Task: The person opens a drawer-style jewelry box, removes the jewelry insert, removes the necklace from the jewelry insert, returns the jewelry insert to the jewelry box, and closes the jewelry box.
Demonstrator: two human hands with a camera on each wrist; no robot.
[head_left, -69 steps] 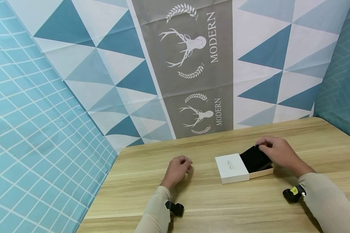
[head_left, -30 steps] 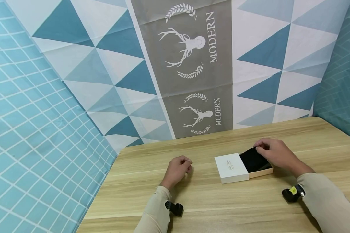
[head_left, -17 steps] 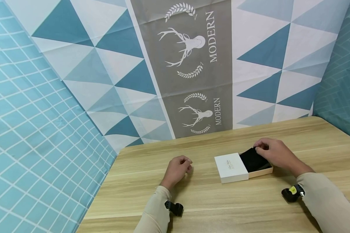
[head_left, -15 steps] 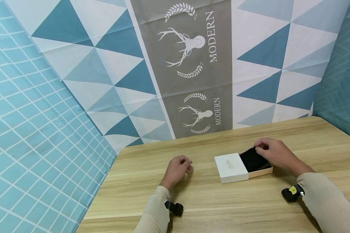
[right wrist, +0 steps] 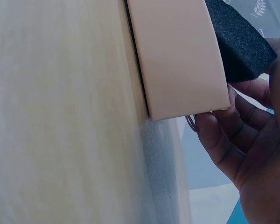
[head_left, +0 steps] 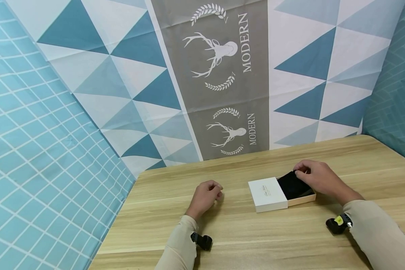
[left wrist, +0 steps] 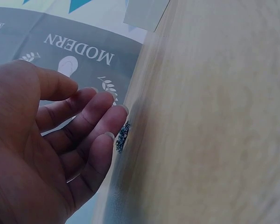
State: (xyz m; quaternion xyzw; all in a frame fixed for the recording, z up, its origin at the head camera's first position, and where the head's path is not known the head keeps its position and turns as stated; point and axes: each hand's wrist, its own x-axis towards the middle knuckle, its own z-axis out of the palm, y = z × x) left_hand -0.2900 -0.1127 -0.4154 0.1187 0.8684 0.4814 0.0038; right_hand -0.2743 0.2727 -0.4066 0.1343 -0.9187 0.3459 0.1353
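A white sleeve box (head_left: 268, 194) with small gold lettering lies right of the table's middle. Its peach drawer (head_left: 302, 200) is pulled out to the right. Inside the drawer sits a black foam pad (head_left: 293, 185), its far right corner pinched by my right hand (head_left: 318, 177). In the right wrist view the foam pad (right wrist: 245, 42) sticks up past the drawer's end (right wrist: 177, 60), and a thin ribbon loop (right wrist: 192, 123) hangs there. My left hand (head_left: 205, 197) rests on the table, fingers loosely curled, nothing gripped. Past its fingertips shows a small dark glittering thing (left wrist: 123, 137), kind unclear.
The wooden table (head_left: 249, 240) reaches back to a patterned cloth backdrop (head_left: 229, 75). Blue tile-patterned sheets (head_left: 47, 142) hang at the sides. Black wrist cameras (head_left: 202, 241) are strapped to both forearms.
Over the last two seconds or so the foam pad's raised edge has sunk lower into the drawer, my right hand going down slightly with it. Lately nothing moves; the left hand stays put.
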